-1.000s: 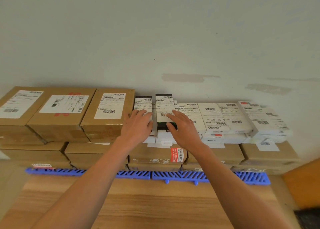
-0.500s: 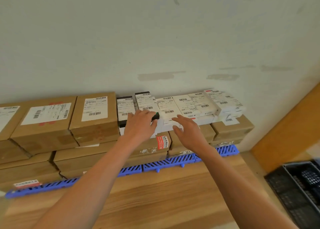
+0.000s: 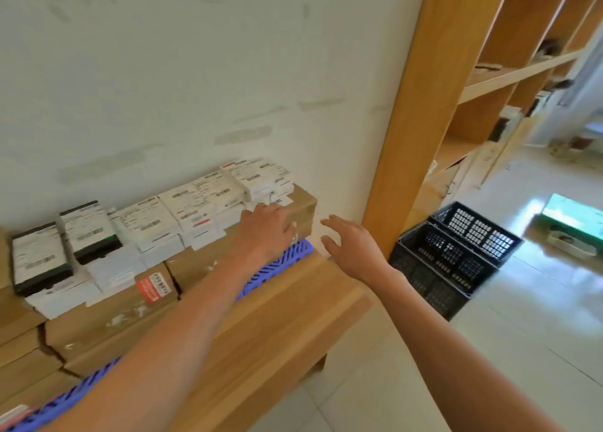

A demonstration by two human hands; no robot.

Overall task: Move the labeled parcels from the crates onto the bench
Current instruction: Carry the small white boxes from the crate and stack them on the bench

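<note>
Head view: the left hand (image 3: pixel 266 227) rests on the white parcels (image 3: pixel 202 203) stacked on brown boxes (image 3: pixel 107 320) on the bench (image 3: pixel 293 317); whether its fingers grip anything I cannot tell. The right hand (image 3: pixel 350 247) hovers with fingers spread, holding nothing, near two black crates (image 3: pixel 456 255).

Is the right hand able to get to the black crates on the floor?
Probably yes. The right hand is open, holds nothing, and hangs past the bench end; the black crates sit lower down with nothing between, so it needs a downward reach.
</note>
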